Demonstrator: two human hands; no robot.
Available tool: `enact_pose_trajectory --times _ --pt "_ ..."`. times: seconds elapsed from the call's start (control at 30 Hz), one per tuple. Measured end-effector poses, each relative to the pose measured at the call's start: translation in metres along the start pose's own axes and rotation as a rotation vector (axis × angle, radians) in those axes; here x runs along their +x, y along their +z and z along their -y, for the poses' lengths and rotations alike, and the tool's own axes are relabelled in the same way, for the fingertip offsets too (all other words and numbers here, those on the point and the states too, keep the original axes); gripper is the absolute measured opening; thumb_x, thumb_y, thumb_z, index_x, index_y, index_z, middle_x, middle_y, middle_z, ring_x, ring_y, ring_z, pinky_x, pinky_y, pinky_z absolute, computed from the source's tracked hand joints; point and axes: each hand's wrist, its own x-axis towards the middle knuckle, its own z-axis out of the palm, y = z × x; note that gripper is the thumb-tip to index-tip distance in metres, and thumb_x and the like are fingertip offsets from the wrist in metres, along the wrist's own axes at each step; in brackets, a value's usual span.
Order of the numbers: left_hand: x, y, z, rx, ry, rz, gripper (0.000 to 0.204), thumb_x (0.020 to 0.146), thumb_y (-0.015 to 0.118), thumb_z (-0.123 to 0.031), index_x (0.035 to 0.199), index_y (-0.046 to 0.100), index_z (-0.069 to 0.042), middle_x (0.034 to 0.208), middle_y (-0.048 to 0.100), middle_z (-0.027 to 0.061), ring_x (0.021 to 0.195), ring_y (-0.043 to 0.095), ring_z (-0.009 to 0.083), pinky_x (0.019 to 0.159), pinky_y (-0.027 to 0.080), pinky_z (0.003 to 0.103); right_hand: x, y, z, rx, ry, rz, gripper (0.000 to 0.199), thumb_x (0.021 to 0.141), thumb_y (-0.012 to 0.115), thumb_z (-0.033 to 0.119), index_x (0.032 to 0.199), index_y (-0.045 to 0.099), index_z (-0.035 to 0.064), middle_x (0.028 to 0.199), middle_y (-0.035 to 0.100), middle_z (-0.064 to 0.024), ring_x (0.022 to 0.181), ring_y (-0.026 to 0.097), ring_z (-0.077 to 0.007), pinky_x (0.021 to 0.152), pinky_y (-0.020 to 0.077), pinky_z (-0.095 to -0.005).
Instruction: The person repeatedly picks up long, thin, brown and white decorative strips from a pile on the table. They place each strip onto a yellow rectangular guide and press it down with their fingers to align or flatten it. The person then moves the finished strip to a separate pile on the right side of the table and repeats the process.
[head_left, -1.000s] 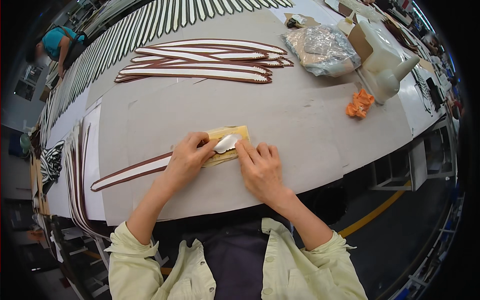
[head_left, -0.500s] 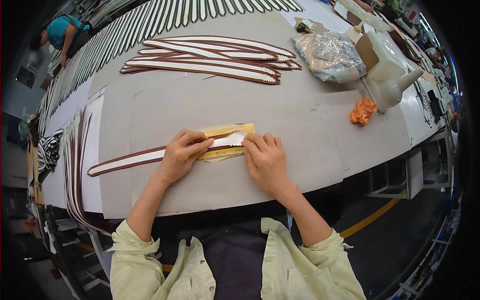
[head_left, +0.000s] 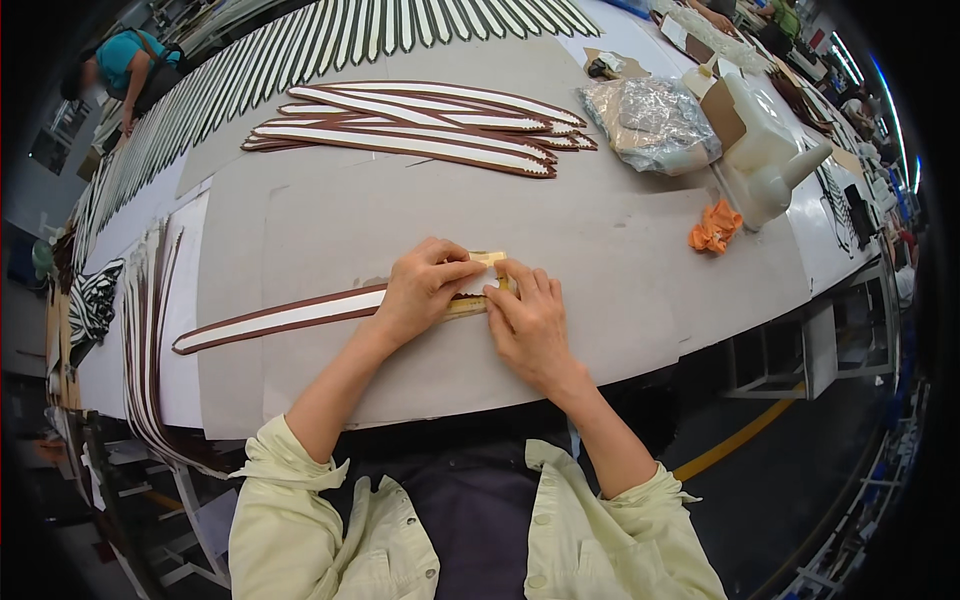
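A long brown-edged strap [head_left: 290, 321] with a white middle lies across the grey table covering, its pointed end to the left. Its right end rests over a small yellow pad [head_left: 466, 307], mostly covered by my hands. My left hand [head_left: 425, 290] is closed in a pinch near that end, fingertips on the white strip. Just to its right, my right hand [head_left: 530, 318] pinches the white tip of the strap between thumb and forefinger. The exact contact under the fingertips is partly hidden.
Beyond my hands lies a pile of similar brown-and-white straps [head_left: 420, 130]. Dark-edged straps [head_left: 330, 45] line the far side. At right are a clear plastic bag [head_left: 650, 125], a whitish plastic container [head_left: 765, 165] and a crumpled orange cloth [head_left: 715, 227]. A person in a teal shirt [head_left: 125, 60] stands far left.
My left hand has slid right along the strap toward its right end, closer to my right hand. It now covers more of the yellow pad. My right hand has barely moved.
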Motion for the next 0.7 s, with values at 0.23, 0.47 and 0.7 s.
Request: enact_pose_trajectory --times 0.23,0.47,0.7 --pt "-0.004 -0.004 -0.001 0.116 0.074 0.004 0.036 0.080 0.075 0.005 0.109 0.082 -0.014 0.101 0.071 0.0056 0.093 0.069 0.0245 0.075 0.061 0.036 -0.003 0.001 -0.004 -0.015 -0.002 0.019 0.016 0.086 0.072 0.006 0.102 0.073 0.0024 0.121 0.066 -0.0086 0.099 0.059 -0.0270 0.083 0.0426 -0.0426" --pt "-0.006 -0.004 -0.005 0.248 0.185 -0.022 0.036 0.075 0.074 0.004 0.108 0.081 -0.010 0.100 0.071 0.0045 0.092 0.068 0.0251 0.074 0.061 0.036 -0.006 0.004 -0.003 -0.190 -0.121 0.017 0.026 0.081 0.069 0.004 0.106 0.072 -0.0024 0.119 0.068 -0.0114 0.100 0.060 -0.0273 0.089 0.0448 -0.0429" --pt "-0.014 0.001 -0.025 0.421 0.264 -0.008 0.043 0.073 0.068 0.000 0.116 0.073 0.004 0.104 0.068 0.0088 0.098 0.067 0.0266 0.076 0.060 0.038 -0.013 0.004 0.002 -0.312 -0.214 0.053 0.036 0.081 0.064 0.006 0.113 0.070 -0.0099 0.129 0.067 -0.0217 0.112 0.062 -0.0339 0.103 0.0454 -0.0490"
